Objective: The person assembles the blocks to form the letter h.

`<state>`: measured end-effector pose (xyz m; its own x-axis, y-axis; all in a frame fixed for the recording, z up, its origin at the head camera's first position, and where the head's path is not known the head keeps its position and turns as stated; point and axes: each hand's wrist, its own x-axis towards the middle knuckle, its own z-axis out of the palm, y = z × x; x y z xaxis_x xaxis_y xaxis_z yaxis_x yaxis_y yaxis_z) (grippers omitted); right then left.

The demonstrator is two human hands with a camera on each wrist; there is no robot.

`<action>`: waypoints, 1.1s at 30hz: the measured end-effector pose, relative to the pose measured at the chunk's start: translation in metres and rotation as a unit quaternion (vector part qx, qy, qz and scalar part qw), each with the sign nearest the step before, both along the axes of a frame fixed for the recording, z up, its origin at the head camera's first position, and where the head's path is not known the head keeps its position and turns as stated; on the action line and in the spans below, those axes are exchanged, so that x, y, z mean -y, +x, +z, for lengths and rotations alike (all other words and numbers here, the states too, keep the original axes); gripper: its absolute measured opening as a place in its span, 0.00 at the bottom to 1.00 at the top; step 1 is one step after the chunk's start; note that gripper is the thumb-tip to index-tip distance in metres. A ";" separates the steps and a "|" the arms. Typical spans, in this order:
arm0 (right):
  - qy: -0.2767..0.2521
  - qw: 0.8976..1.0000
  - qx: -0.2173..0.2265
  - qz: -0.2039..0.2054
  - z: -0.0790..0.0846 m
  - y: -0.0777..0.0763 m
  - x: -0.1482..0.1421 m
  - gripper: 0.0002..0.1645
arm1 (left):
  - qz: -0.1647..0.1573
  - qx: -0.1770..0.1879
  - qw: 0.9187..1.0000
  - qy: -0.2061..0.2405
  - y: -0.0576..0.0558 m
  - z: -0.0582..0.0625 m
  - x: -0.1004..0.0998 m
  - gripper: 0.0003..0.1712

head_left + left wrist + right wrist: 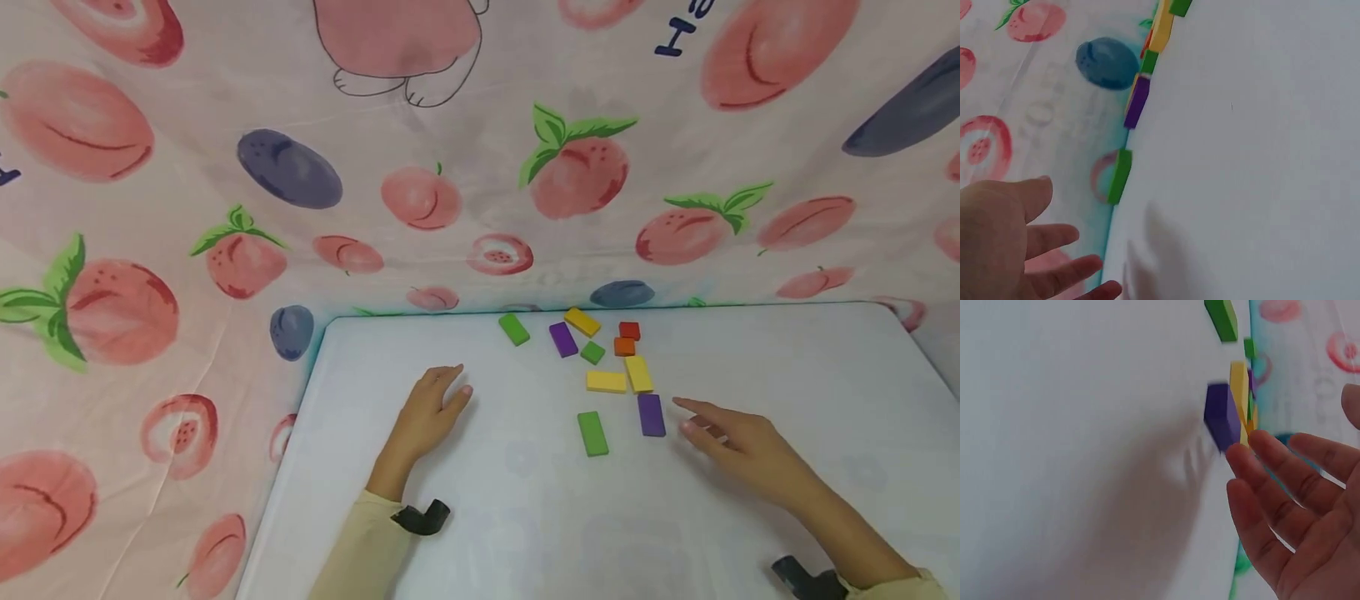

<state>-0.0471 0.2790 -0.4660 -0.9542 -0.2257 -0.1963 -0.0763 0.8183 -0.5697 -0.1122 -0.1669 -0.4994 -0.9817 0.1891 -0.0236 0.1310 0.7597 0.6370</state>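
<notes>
Several coloured blocks lie on the white table between and beyond the two hands. The left hand hovers left of them with relaxed fingers and holds nothing; a green block is nearest to it. On the other side, the right hand is held with loose fingers just right of a purple block, apart from it in the head view. A second green block lies left of that purple one. Two yellow blocks form a corner behind. In the right wrist view the purple block stands beyond the fingertips.
Further back lie another purple block, a yellow block, a small green block, an orange block and a red block. A fruit-patterned cloth rises behind the white table.
</notes>
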 end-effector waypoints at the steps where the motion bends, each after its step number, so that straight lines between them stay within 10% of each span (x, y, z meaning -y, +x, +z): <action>1: -0.011 1.000 0.008 0.001 -0.002 -0.001 0.006 0.31 | 0.006 0.005 1.000 0.010 -0.005 -0.003 -0.006 0.31; 9: -0.102 0.994 0.049 0.008 -0.013 -0.013 0.054 0.27 | 0.048 -0.004 0.998 0.043 -0.051 -0.016 -0.048 0.30; 18: -0.080 0.995 0.050 0.015 -0.030 -0.021 0.090 0.30 | 0.068 0.009 0.998 0.002 -0.090 -0.022 -0.075 0.39; 26: -0.045 0.998 0.031 0.012 -0.038 -0.019 0.101 0.33 | 0.077 0.037 0.994 -0.060 -0.104 -0.018 -0.084 0.42; 33: -0.073 0.997 0.005 0.010 -0.038 -0.017 0.101 0.31 | 0.079 0.022 0.997 0.008 -0.105 -0.017 -0.086 0.34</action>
<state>-0.0640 0.1780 -0.5040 -0.9476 -0.2711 -0.1693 -0.0854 0.7252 -0.6832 -0.2171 -0.0811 -0.5161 -0.9974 0.0322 -0.0650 -0.0179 0.7588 0.6511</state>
